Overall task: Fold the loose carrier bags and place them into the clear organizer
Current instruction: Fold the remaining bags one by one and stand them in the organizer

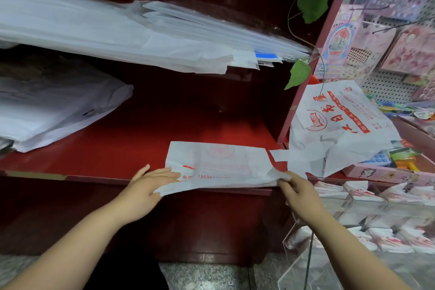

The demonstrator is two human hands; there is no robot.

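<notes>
A white carrier bag with red print (219,165) lies folded lengthwise on the front edge of the red shelf (113,148). My left hand (148,183) rests flat on its left end with straight fingers. My right hand (295,192) pinches the bag's right end. A pile of loose white bags with red lettering (339,125) lies to the right. The clear organizer (367,212) stands at the lower right, its compartments holding several folded bags.
Stacks of white bags (51,110) lie on the left of the shelf, and more (141,37) on the shelf above. A pegboard rack with pink packaged goods (388,42) stands at the right. Green leaves (299,73) hang by the rack's post.
</notes>
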